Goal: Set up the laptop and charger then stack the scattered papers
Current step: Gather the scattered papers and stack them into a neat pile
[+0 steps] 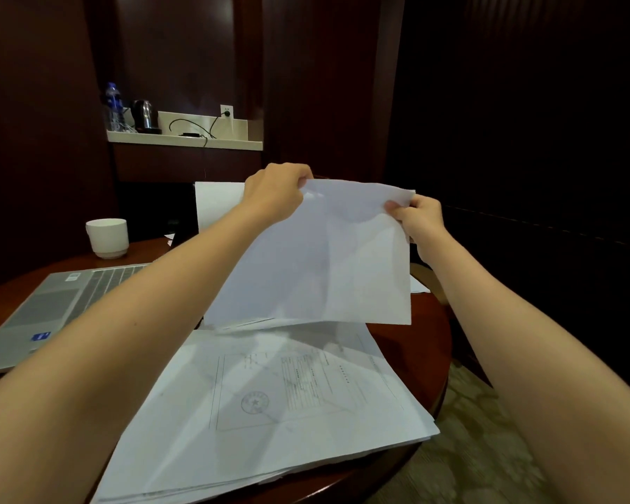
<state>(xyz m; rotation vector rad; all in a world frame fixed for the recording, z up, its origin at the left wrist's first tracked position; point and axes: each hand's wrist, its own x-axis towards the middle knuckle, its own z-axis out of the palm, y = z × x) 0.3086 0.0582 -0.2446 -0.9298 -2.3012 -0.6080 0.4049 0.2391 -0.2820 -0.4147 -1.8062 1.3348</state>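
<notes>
Both hands hold one white sheet of paper (317,256) up above the table. My left hand (275,194) pinches its top left corner, my right hand (421,216) its top right corner. Below it a loose stack of papers (270,405) lies on the round wooden table (415,343); the top page shows a printed frame and a round stamp. An open silver laptop (48,307) rests at the left, partly hidden by my left forearm. A black charger cable (193,130) lies on the far shelf, plugged into a wall socket (227,112).
A white cup (107,237) stands behind the laptop. Another white sheet (219,205) shows behind my left hand. On the back shelf are a water bottle (113,103) and a kettle (144,114). Patterned carpet lies to the right of the table.
</notes>
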